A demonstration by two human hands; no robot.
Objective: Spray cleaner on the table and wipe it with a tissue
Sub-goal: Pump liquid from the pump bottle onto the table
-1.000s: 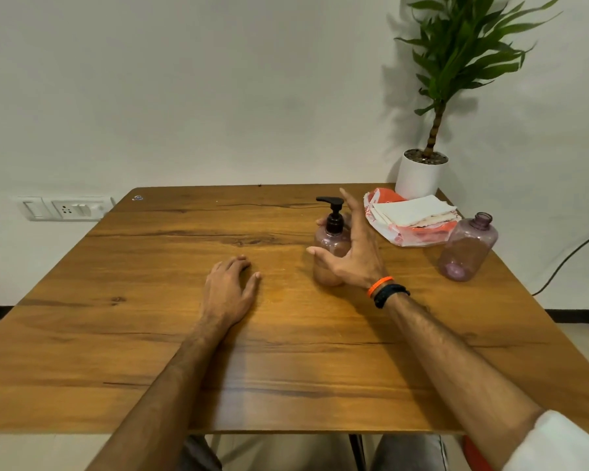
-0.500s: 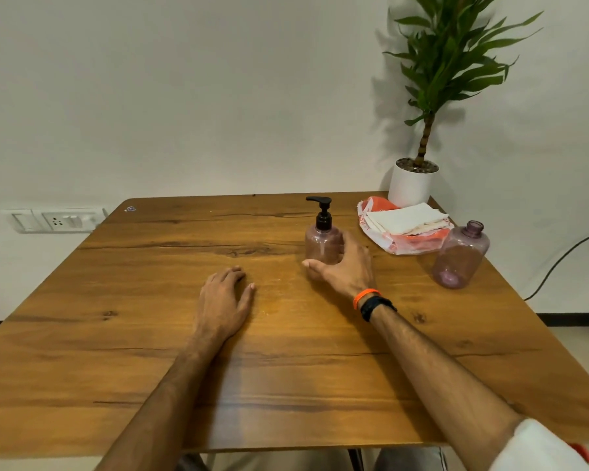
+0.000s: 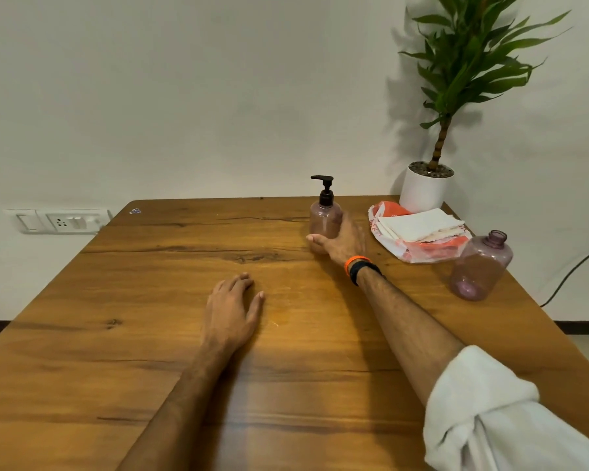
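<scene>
My right hand [image 3: 342, 240] wraps its thumb and fingers around the base of the pump bottle [image 3: 325, 214], which stands upright toward the far side of the table [image 3: 123, 351], just left of the tissue stack [image 3: 419, 224] lying on an orange-and-white packet. My left hand [image 3: 232, 309] lies flat on the wood, fingers relaxed, holding nothing. An uncapped purple bottle [image 3: 480, 266] sits near the right edge, and a potted plant [image 3: 425, 190] occupies the far corner.
</scene>
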